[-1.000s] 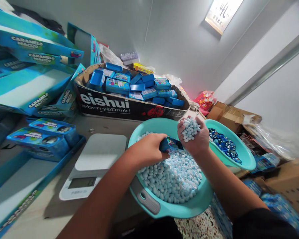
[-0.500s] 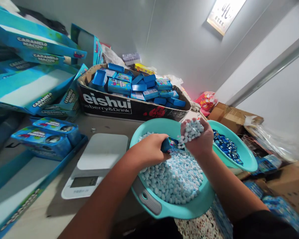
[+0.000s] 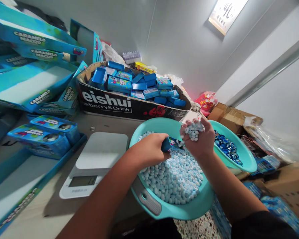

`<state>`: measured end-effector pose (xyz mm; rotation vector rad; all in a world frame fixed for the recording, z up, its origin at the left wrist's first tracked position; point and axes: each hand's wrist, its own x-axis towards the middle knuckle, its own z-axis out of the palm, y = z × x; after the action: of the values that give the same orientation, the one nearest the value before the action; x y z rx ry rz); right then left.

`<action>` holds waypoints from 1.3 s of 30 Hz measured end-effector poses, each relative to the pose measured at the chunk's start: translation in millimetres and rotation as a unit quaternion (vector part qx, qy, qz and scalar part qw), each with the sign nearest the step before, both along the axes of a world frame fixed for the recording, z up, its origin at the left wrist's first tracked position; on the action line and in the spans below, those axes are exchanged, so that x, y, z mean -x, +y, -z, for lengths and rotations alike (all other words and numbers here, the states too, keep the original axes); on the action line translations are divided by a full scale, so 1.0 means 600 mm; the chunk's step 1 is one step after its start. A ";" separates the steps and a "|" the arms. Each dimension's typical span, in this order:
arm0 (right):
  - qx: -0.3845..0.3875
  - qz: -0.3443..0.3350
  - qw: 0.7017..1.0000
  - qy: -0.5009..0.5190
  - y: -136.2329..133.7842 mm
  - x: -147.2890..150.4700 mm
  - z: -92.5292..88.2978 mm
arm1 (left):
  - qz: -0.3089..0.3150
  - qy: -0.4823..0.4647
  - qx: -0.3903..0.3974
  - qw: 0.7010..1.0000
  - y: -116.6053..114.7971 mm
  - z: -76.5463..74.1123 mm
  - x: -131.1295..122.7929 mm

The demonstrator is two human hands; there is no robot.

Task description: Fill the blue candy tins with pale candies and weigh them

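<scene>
My left hand (image 3: 150,148) is closed around a small blue tin (image 3: 171,143), held over a teal basin (image 3: 161,209) heaped with pale blue and white candy tablets (image 3: 175,176). My right hand (image 3: 198,139) is cupped, palm up, just right of the tin, holding a handful of the same tablets (image 3: 193,129). Some of them spill toward the tin's open end.
A white kitchen scale (image 3: 94,162) sits left of the basin. Behind stands a black cardboard tray (image 3: 109,103) piled with blue tins. A second teal basin (image 3: 241,156) with dark blue pieces is on the right. Blue display cartons (image 3: 35,96) stack at left; brown boxes (image 3: 229,114) lie far right.
The heap in my right hand has shrunk as tablets run toward the tin. The hand has tipped slightly. My left hand has stayed put with the tin.
</scene>
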<state>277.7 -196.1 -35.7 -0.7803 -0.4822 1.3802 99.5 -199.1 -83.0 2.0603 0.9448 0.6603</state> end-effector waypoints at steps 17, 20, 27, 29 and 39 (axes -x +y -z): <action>-0.013 -0.019 1.000 -0.012 -0.002 0.003 0.002 | 0.005 0.004 -0.008 1.000 0.001 0.000 0.000; -0.016 -0.013 0.999 -0.026 -0.005 0.006 0.001 | 0.004 0.001 -0.010 1.000 0.000 -0.001 0.000; -0.055 -0.009 0.995 -0.078 -0.011 0.011 0.004 | -0.002 -0.005 -0.016 1.000 0.000 0.002 0.000; -0.064 -0.011 0.994 -0.084 -0.011 0.012 0.005 | -0.004 -0.004 -0.017 1.000 0.000 0.003 0.000; -0.115 -0.057 0.985 -0.118 -0.013 0.014 0.009 | -0.006 -0.013 -0.016 1.000 0.000 0.003 0.001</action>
<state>269.5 -203.9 -41.4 -0.7389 -0.8682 1.3135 98.8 -199.1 -84.9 2.0701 0.9384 0.7113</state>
